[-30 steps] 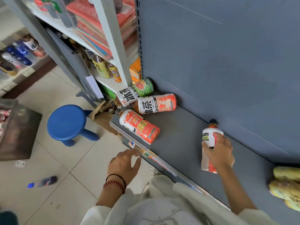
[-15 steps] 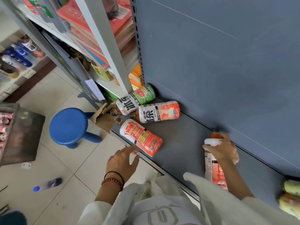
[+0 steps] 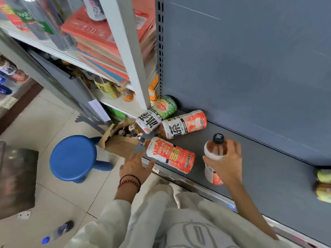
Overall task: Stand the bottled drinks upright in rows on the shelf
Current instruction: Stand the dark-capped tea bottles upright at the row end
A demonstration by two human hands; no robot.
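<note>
Head view, looking down on the grey shelf (image 3: 268,169). The right hand (image 3: 226,162) has fingers and thumb curled round the shoulder of an upright peach-tea bottle (image 3: 214,151), black cap uppermost. The bottle stands toward the shelf's front edge; whether its base rests on the shelf cannot be told.

Three more bottles lie on their sides at the shelf's left end, at 9 to 11 o'clock from the held one. The red-label bottle (image 3: 170,156) is nearest, at 9 o'clock, with its cap pointing off the shelf's end. The peach-label bottle (image 3: 184,123) lies at 11 o'clock. The green-label bottle (image 3: 162,111) lies beyond it, against the back panel.

The left hand (image 3: 136,166) holds nothing. Its fingers are spread and it sits at 7 o'clock from the red-label bottle, fingertips just beside the label; contact cannot be told.

Yellow bottles (image 3: 324,185) lie at 3 o'clock at the frame's edge. On the floor are a cardboard box (image 3: 118,141) beside the shelf end, a blue stool (image 3: 73,157) at 9 o'clock, and a blue-capped bottle (image 3: 57,231) at 7 o'clock.
</note>
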